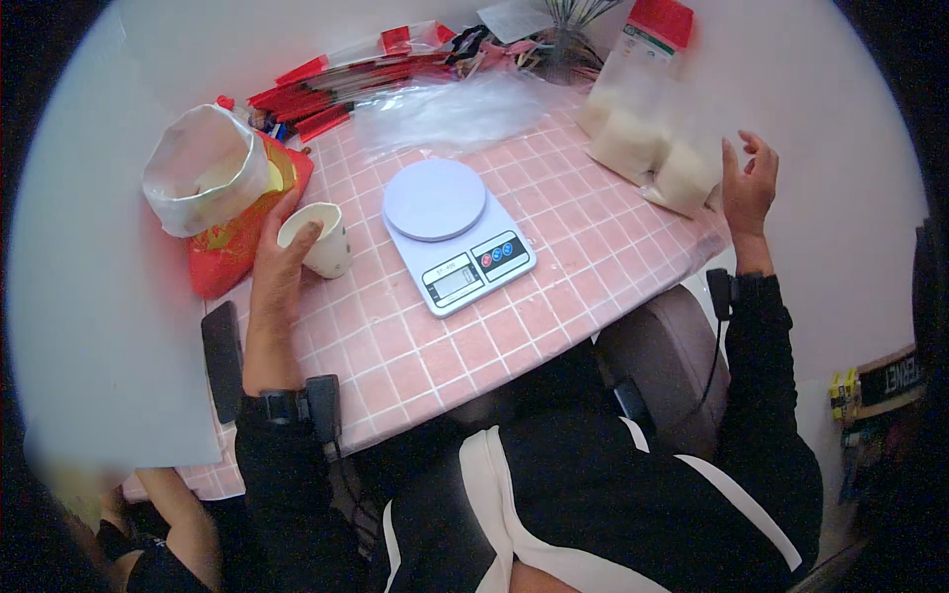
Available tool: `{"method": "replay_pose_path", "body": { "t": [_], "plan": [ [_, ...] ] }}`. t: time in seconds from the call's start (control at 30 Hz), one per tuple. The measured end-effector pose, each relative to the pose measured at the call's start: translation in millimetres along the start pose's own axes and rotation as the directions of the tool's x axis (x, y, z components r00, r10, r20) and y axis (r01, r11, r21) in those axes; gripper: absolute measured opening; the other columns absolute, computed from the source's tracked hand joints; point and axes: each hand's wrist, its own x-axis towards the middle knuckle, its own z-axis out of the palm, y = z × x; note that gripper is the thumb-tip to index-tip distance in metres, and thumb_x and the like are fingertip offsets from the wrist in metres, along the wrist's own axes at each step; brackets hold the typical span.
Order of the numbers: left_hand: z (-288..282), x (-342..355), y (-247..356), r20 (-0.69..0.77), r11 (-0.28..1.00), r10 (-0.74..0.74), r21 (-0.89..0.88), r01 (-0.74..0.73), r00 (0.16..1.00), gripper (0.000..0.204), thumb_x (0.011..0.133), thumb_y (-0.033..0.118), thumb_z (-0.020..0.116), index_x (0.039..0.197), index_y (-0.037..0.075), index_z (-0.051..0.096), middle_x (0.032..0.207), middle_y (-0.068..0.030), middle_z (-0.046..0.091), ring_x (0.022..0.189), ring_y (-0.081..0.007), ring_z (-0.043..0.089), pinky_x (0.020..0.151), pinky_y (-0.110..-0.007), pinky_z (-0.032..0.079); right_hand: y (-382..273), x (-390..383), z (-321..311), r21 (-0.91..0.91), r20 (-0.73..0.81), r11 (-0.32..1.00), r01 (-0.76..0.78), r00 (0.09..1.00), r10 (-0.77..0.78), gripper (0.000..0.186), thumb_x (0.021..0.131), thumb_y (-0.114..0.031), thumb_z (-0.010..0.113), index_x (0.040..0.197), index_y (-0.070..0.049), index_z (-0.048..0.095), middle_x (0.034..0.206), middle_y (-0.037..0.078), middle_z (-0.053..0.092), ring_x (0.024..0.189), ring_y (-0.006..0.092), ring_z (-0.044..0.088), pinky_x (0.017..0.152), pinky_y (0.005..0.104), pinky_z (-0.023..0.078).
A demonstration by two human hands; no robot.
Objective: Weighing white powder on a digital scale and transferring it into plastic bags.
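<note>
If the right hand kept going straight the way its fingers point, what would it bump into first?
Most likely the clear plastic bag of white blocks. The right hand is open, fingers pointing up and slightly left, beside the bag's right edge. Depth is unclear, so it could pass just alongside the bag.

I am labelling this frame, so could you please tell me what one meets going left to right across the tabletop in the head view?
Black phone → left hand on white cup → kitchen scale → clear bag of white blocks → right hand.
</note>
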Motion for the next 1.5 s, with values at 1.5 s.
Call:
{"method": "replay_pose_path", "body": {
  "t": [1.5],
  "plan": [
    [1.0,-2.4,10.9,-0.067,0.992,0.046,0.122,-0.037,0.997,0.080,0.077,0.029,0.081,0.139,0.000,0.042,0.128,-0.0178,0.055,0.117,-0.0235,0.054,0.099,-0.035,0.044,-203.7,1.7,194.0,0.220,0.850,0.843,0.490,0.328,-0.412,0.021,0.082,-0.013,0.053,0.089,-0.002,0.069,0.094,0.021,0.068,0.088,0.0371,0.066,0.079,0.0456,0.052]
  ]
}}
